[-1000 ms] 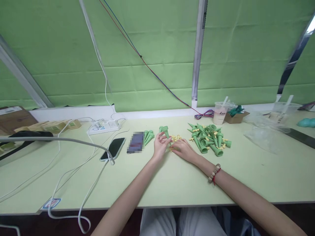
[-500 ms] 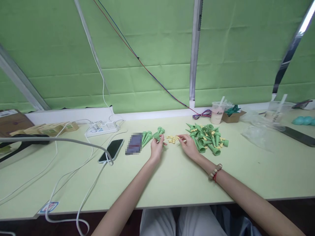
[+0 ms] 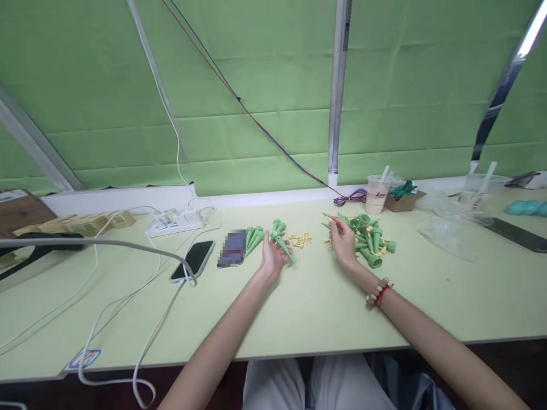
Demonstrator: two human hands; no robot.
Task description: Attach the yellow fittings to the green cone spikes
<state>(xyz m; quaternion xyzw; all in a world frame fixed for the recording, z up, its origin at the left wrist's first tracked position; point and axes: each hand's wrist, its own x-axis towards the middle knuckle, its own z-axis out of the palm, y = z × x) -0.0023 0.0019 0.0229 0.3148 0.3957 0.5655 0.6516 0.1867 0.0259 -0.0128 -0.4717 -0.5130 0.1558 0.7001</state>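
Note:
My left hand (image 3: 273, 256) is closed around a green plastic cone-shaped spike (image 3: 282, 246), its point aimed down to the right. Just behind and left of it lie several similar green spikes (image 3: 255, 236). A small heap of yellow plastic pieces (image 3: 298, 241) sits on the table between my hands. My right hand (image 3: 344, 242) is at the left edge of a large pile of green spikes (image 3: 372, 261), some with yellow pieces on them. Its thumb and fingertips are pinched together; whatever they hold is too small to make out.
Left of the spikes lie a blurred-out dark item (image 3: 232, 249) and a phone (image 3: 197, 256) beside white cables and a power strip (image 3: 177, 223). Behind the pile stand a drink cup (image 3: 376, 199) and a small cardboard box (image 3: 404, 203). Plastic bags (image 3: 447, 236) lie to the right.
My right hand has moved from the yellow pieces rightward to the green pile. The spike in my left hand has turned, and its point now shows toward me.

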